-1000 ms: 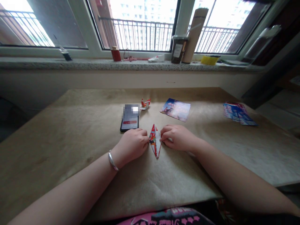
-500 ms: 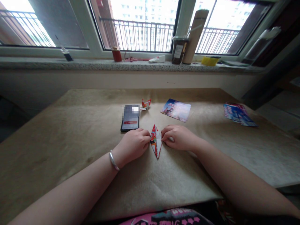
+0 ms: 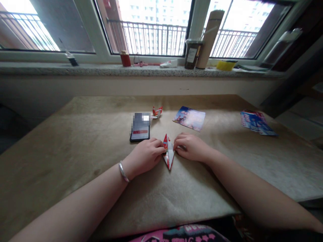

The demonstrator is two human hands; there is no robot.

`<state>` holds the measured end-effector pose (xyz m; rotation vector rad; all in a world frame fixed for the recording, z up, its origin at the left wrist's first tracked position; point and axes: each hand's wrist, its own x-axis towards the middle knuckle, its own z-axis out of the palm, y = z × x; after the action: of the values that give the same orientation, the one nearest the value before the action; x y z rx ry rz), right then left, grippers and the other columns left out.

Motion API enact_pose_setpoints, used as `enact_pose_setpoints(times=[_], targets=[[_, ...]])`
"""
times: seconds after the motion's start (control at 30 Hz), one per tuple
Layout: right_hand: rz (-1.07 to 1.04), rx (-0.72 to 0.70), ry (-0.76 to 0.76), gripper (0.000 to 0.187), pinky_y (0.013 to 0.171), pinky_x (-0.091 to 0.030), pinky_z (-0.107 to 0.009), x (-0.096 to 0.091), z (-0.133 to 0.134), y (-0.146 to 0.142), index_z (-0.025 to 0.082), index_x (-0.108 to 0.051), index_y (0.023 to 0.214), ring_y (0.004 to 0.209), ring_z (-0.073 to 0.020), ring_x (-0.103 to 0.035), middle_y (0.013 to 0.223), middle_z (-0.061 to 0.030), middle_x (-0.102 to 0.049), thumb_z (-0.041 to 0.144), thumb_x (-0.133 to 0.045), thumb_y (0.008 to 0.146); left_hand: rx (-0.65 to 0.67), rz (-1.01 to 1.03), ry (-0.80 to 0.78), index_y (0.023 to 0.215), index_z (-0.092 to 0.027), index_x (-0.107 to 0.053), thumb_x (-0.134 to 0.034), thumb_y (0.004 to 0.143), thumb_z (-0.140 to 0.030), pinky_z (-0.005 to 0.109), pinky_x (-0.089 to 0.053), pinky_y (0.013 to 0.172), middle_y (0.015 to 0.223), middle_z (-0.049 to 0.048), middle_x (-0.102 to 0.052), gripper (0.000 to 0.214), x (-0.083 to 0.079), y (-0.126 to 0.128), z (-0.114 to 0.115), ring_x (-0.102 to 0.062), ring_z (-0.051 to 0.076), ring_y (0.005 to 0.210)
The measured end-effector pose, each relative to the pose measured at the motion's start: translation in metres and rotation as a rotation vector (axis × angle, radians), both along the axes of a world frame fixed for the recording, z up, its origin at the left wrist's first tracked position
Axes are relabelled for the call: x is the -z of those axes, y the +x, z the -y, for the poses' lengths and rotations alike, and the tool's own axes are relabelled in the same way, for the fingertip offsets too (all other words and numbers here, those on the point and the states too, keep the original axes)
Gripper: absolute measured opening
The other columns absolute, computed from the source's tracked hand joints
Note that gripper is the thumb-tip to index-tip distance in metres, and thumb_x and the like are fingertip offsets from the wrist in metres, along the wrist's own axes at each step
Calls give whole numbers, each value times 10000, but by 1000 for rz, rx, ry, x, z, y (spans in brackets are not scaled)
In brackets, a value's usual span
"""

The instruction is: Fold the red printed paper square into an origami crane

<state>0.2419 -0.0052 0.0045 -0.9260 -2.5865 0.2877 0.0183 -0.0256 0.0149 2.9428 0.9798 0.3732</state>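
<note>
A small folded paper piece, red-patterned and white, long and pointed at both ends, lies on the tan table cover. My left hand, with a silver bracelet at the wrist, presses its curled fingers on the paper's left flap. From the other side my right hand pinches the paper's right edge with bent fingers. Both hands touch the paper.
A phone lies just beyond my left hand. Behind it sits a small folded red paper figure. Two printed sheets, one and another, lie to the right. The windowsill holds a red can, a jar and a cardboard tube.
My left fingers have slid right over the paper's left flap, covering more of it. The right hand has hardly moved.
</note>
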Motion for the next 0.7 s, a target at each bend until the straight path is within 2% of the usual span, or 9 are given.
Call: enact_pose_setpoints(times=[0.47,0.7], targets=[[73,3,3,125,775,-443,-277,-7,4,-1,194,-642,734,856,-172,-566,866,-35,-656,129,-537,711,-75,-10,-11,848,-161,-631,-484,828,-164,319,-494,767,891,62,-625,148,-1,2,3,-564,182,845],[90,10,9,121,760,-433,-281,-8,3,-2,184,-625,794,838,-174,-548,821,-49,-629,138,-520,756,-60,28,-11,934,-172,-603,-473,836,-147,333,-484,841,996,61,-622,165,2,2,2,-560,190,939]])
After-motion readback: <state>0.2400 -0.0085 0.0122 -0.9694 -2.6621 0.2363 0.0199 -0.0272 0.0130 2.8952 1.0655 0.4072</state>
